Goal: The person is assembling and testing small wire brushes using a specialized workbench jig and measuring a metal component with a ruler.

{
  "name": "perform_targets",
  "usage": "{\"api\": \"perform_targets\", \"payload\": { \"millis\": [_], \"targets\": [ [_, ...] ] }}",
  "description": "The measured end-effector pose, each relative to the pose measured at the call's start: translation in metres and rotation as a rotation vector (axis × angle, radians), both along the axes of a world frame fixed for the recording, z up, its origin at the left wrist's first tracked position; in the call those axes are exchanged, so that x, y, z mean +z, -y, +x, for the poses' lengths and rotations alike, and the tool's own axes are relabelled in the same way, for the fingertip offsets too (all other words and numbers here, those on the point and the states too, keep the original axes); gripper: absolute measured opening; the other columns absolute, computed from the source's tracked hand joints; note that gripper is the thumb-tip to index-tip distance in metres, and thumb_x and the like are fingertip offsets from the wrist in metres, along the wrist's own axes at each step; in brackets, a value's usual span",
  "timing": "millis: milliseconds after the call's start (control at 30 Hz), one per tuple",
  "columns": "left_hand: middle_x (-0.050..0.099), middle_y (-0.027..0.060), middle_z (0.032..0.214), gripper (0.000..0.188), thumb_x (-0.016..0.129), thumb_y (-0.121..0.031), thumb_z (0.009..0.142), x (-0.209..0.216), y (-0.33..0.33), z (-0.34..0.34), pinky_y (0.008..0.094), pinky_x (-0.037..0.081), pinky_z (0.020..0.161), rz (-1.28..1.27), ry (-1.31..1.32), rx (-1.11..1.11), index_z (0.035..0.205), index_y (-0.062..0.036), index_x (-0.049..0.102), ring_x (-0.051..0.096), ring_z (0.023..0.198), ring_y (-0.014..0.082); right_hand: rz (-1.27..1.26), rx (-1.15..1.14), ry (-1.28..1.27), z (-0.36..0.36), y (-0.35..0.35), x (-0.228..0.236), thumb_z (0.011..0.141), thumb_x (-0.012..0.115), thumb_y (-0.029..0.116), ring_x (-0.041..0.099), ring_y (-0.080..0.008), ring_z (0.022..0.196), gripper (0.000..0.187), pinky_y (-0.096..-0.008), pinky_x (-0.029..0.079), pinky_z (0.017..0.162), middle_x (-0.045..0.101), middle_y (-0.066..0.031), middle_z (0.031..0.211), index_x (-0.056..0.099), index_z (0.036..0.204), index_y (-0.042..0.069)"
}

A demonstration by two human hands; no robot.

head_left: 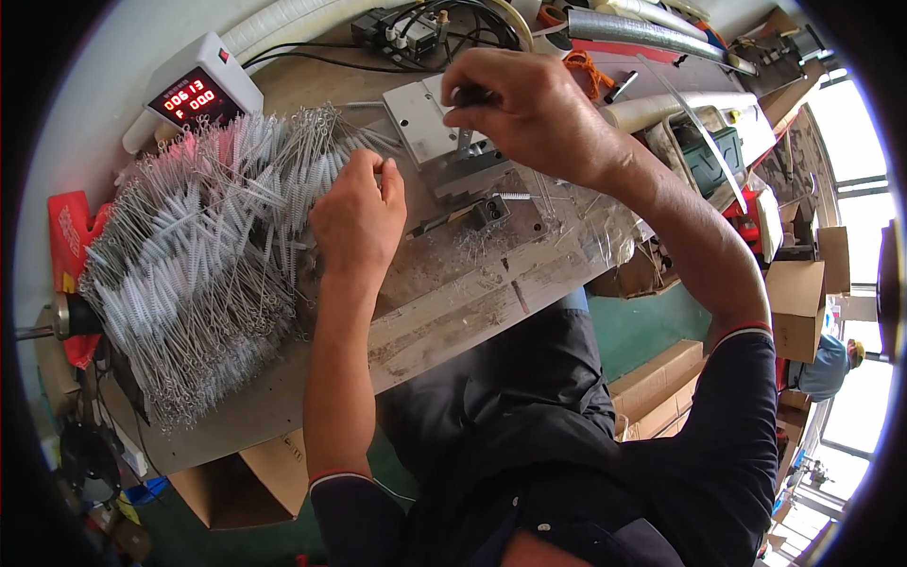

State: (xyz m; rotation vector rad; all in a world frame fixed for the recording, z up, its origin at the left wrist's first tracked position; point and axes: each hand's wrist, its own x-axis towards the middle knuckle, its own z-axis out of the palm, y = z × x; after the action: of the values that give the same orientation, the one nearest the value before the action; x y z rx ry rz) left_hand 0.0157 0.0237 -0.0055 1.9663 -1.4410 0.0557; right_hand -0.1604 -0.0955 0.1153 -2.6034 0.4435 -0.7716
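My right hand hangs over the pale metal block at the upper middle of the frame, fingers curled in toward the thumb; whether they pinch anything I cannot tell. My left hand, left of centre, is bent into a loose fist beside the white wire brushes heaped across the left of the frame; its palm is hidden, so I cannot tell what it holds. I judge the step in hand to be handling work at the block, and the next move to call for a light, exact grip, fingertips clear of metal edges. Lower left, below the table, an open cardboard box shows a dark inside, contents unclear; upper right, a green case sits among clutter
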Motion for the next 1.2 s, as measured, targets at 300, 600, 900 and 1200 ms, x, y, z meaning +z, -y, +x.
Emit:
{"api": "perform_targets", "payload": {
  "millis": [300, 600, 900, 1200],
  "targets": [
    [0.071, 0.0078, 0.08, 0.014, 0.073, -0.022, 0.095, -0.001, 0.0, -0.014, 0.0377, 0.053, 0.059, -0.222, -0.069, -0.186, 0.101, -0.0102, 0.068, 0.07, 0.064, 0.0242, -0.066, 0.009, -0.056, -0.004, 0.004, -0.001, 0.089, 0.075, 0.008, 0.071, -0.0353, 0.085, 0.017, -0.0432, 0.056, 0.076, 0.07, -0.0146, 0.09, 0.064, 0.1, 0.0],
    [0.07, 0.0046, 0.088, 0.014, 0.073, -0.017, 0.094, 0.004, -0.006, -0.02, 0.0331, 0.055, 0.061, -0.146, -0.083, -0.314, 0.106, -0.0099, 0.071, 0.069, 0.07, 0.0203, -0.305, -0.035, -0.069, -0.003, 0.005, -0.01, 0.093, 0.075, 0.024, 0.071, -0.0324, 0.075, 0.025, -0.0428, 0.056, 0.064, 0.068, -0.0107, 0.083, 0.059, 0.094, 0.005],
    [0.071, 0.0059, 0.09, 0.01, 0.077, -0.011, 0.089, 0.005, -0.006, -0.018, 0.0328, 0.056, 0.065, -0.193, -0.161, -0.341, 0.098, -0.008, 0.073, 0.072, 0.074, 0.0215, -0.479, -0.091, -0.02, -0.001, 0.014, -0.02, 0.095, 0.069, 0.02, 0.068, -0.0321, 0.06, 0.022, -0.0432, 0.054, 0.052, 0.064, -0.0085, 0.068, 0.054, 0.087, 0.006],
    [0.071, 0.0018, 0.088, 0.01, 0.078, -0.015, 0.087, -0.002, -0.003, -0.014, 0.032, 0.053, 0.054, -0.292, -0.159, -0.345, 0.096, -0.0112, 0.076, 0.067, 0.058, 0.0192, -0.28, -0.227, 0.137, -0.022, 0.023, -0.042, 0.093, 0.072, 0.015, 0.072, -0.0309, 0.062, 0.019, -0.0385, 0.056, 0.054, 0.065, -0.0118, 0.065, 0.056, 0.088, 0.004]
  ]
}}
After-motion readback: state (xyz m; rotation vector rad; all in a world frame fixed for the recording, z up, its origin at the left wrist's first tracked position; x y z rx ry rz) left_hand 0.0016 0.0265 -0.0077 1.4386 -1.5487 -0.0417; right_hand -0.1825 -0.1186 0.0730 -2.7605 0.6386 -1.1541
